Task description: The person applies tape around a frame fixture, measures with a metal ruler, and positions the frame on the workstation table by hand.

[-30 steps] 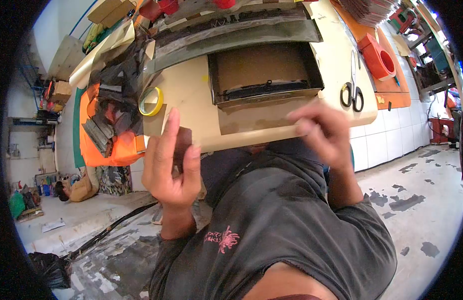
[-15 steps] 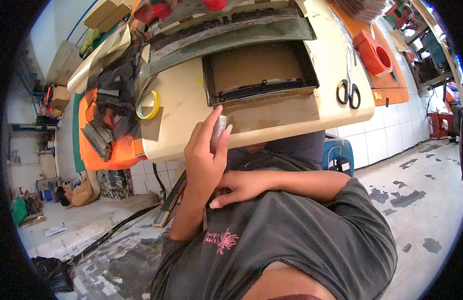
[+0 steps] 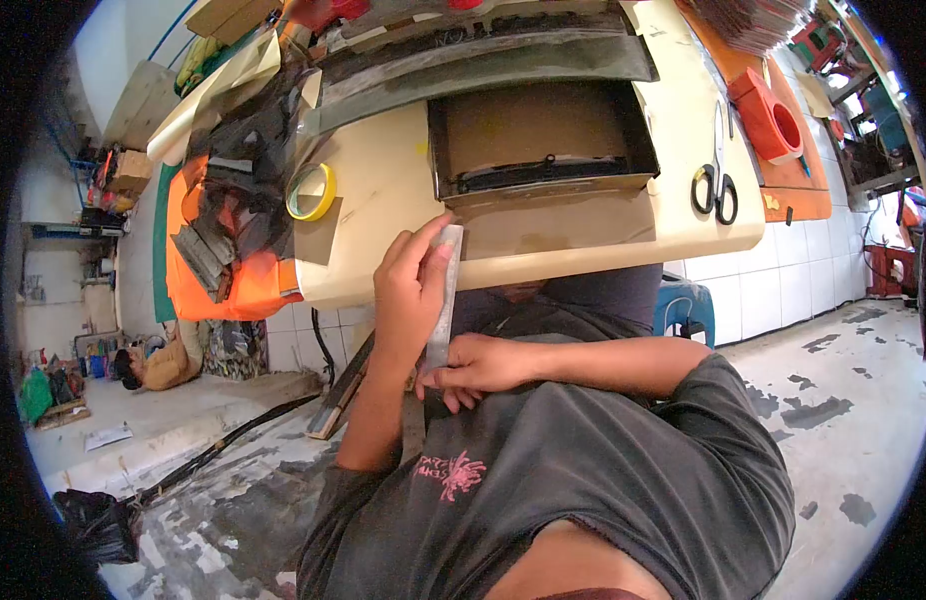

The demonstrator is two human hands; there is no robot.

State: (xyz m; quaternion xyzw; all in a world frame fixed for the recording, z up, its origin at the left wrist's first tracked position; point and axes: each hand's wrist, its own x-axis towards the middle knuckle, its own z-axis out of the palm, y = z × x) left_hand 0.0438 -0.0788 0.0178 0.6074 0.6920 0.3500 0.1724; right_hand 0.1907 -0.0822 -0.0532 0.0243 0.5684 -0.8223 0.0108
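A long, flat, silvery ruler (image 3: pixel 447 285) stands nearly lengthwise in front of my chest. Its upper part is held by my left hand (image 3: pixel 411 285), thumb on the face and fingers behind. At the lower end, near the left wrist, the fingers of my right hand (image 3: pixel 478 364) close around it; part of that grip is hidden. Just beyond the left fingertips, a dark-edged open box (image 3: pixel 543 184) with a brown inside lies on the table, with a brown sheet (image 3: pixel 563 225) at its near side.
The cream-covered table (image 3: pixel 368 265) bears a yellow tape roll (image 3: pixel 312 192) at left and black-handled scissors (image 3: pixel 715 190) at right. Dark strips (image 3: pixel 205 255) lie on orange cloth. A red tape dispenser (image 3: pixel 766 118) stands farther right. Another person (image 3: pixel 163 363) is low at far left.
The ruler has swung so that its length now shows. My right hand has moved from beneath the left wrist onto its lower end. The view has shifted slightly.
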